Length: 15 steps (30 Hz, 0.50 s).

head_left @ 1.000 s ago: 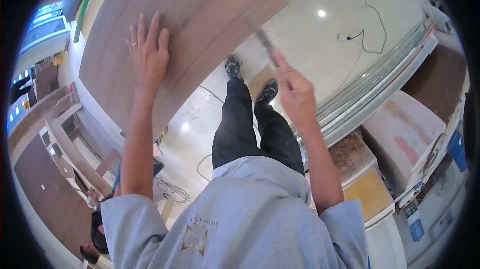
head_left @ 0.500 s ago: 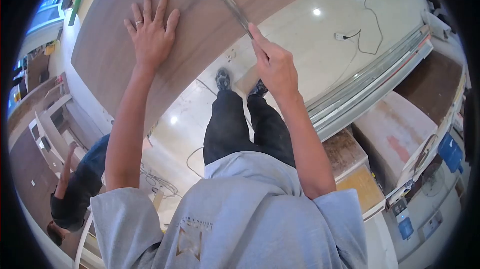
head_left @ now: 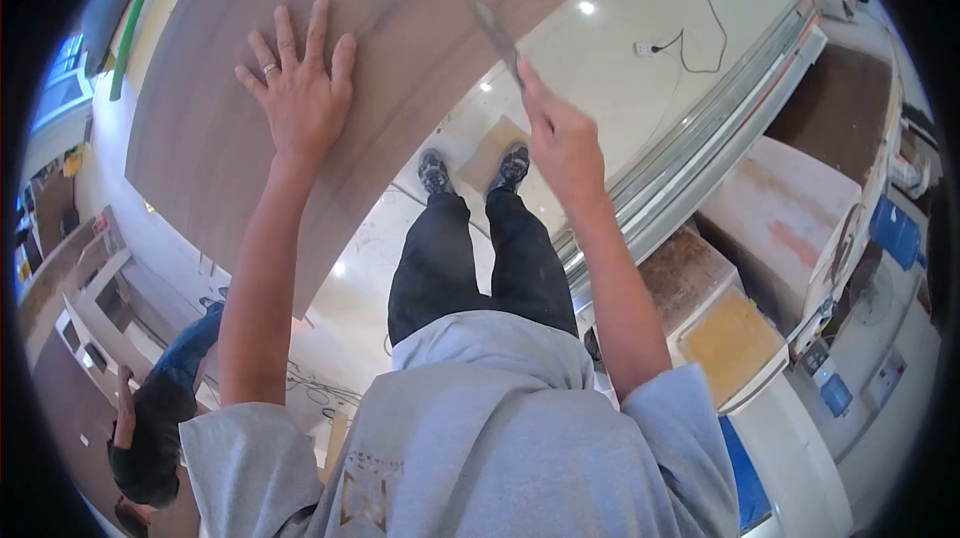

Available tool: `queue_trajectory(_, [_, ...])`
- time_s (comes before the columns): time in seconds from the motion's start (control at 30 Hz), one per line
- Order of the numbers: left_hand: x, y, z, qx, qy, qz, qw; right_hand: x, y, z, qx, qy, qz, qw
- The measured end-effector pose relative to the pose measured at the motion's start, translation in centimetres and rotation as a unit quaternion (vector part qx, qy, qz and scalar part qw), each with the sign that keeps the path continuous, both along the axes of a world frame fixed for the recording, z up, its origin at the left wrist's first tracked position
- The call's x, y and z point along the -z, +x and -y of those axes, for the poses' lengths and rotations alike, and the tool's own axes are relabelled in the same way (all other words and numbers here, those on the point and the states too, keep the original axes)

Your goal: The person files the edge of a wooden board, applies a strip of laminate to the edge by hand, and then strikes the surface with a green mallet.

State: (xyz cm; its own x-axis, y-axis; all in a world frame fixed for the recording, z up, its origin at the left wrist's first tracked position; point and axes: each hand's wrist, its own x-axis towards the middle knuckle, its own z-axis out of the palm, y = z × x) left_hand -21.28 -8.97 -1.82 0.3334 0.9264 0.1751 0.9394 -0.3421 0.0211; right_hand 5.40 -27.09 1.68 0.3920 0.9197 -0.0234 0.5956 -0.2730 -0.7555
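A large brown wood-grain board (head_left: pixel 400 48) spans the upper left, its right edge running diagonally above the floor. My left hand (head_left: pixel 303 93) lies flat on the board with its fingers spread and a ring on one finger. My right hand (head_left: pixel 562 138) is closed around the end of a long, narrow metal tool (head_left: pixel 497 36), slightly blurred. The tool's far end points up and left over the board near its right edge; whether it touches the surface I cannot tell.
Long metal profiles (head_left: pixel 700 143) run diagonally at the right beside box-like cabinets (head_left: pixel 785 208). A black cable with a socket (head_left: pixel 643 49) lies on the floor. A person in dark clothes (head_left: pixel 155 428) bends at the lower left. A green strip (head_left: pixel 130 38) is upper left.
The view has shifted. My right hand and the tool have moved a little down and right relative to the board. My left hand remains flat on the board.
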Motion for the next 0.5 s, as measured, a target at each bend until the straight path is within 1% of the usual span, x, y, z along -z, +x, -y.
queue_trajectory(0.03, [0.0, 0.1, 0.0, 0.000, -0.001, 0.001, 1.000, -0.3, -1.0, 2.7, 0.000, 0.000, -0.004, 1.000])
queue_trajectory(0.17, [-0.2, 0.2, -0.2, -0.002, -0.005, -0.007, 1.000, 1.4, -2.0, 5.3, 0.006, 0.005, -0.017, 1.000])
queue_trajectory(0.2, [-0.1, 0.1, -0.1, 0.002, -0.008, -0.007, 1.000, 1.2, -1.9, 3.8, 0.023, -0.008, -0.014, 1.000])
queue_trajectory(0.27, [-0.2, 0.0, -0.2, 0.005, -0.006, -0.004, 1.000, 0.8, -0.7, -2.3, 0.052, -0.027, -0.006, 0.998])
queue_trajectory(0.37, [-0.2, 0.0, -0.2, 0.013, -0.004, 0.010, 1.000, 0.5, 0.0, -4.7, 0.060, -0.006, -0.027, 0.998])
queue_trajectory(0.47, [0.0, 0.0, -0.2, 0.012, -0.004, 0.002, 1.000, -1.0, -1.7, 0.1, 0.065, -0.069, -0.018, 0.995])
queue_trajectory(0.5, [0.0, 0.0, -0.2, 0.013, -0.006, 0.001, 1.000, -0.8, -2.7, 2.7, 0.059, -0.055, -0.027, 0.996])
